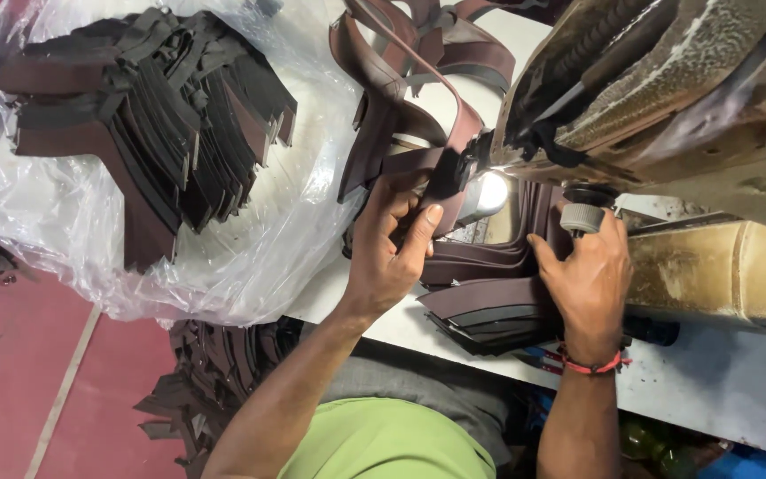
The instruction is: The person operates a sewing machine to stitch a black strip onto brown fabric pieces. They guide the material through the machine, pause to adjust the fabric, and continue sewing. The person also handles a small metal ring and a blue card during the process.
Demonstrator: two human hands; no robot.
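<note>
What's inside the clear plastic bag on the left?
The clear plastic bag holds a fanned stack of dark brown cut leather pieces. Anything beneath that stack is covered.

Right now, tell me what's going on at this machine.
A person sits at a worn industrial machine. The left hand pinches a dark brown cut piece up by the lit working point. The right hand rests on a stack of similar pieces, its fingers beside a small ribbed knob. A clear plastic bag of more pieces sits to the left.
</note>
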